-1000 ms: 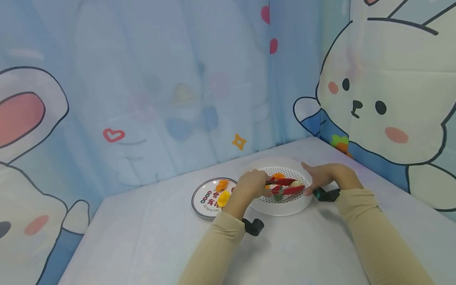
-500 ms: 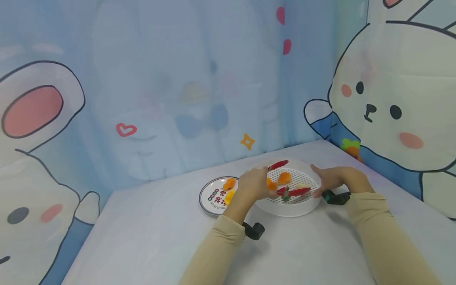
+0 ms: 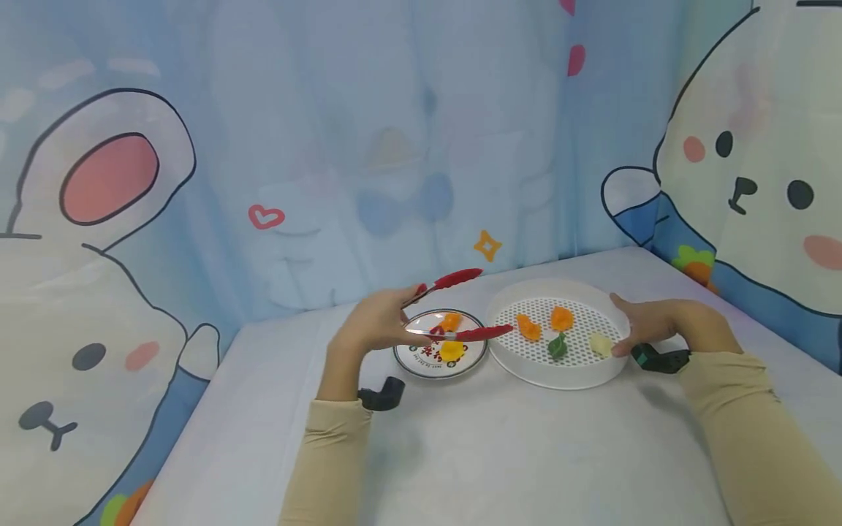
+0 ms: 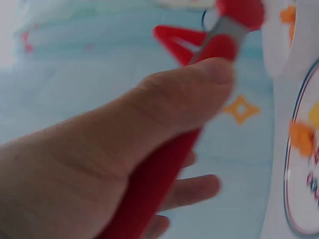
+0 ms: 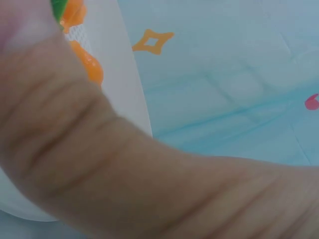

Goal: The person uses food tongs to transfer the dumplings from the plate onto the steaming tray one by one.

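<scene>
My left hand holds a pair of red-tipped tongs, their arms spread wide with nothing between the tips. In the left wrist view, thumb and fingers wrap the red tongs handle. The tongs hang over a small round plate bearing a yellow piece and an orange piece. To the right sits a white perforated basket, whose right rim my right hand grips, thumb on top. Inside lie two orange pieces, a green leafy piece and a pale yellow piece.
A white-covered table carries the plate and basket side by side. Behind it hangs a blue curtain with cartoon rabbit prints, meeting the table's back edge. A black camera mount is strapped on the left wrist.
The tongs' arms have spread apart in the basket, then my left hand has lifted them up and left over the plate. My right hand stays at the basket's rim. The head view has shifted.
</scene>
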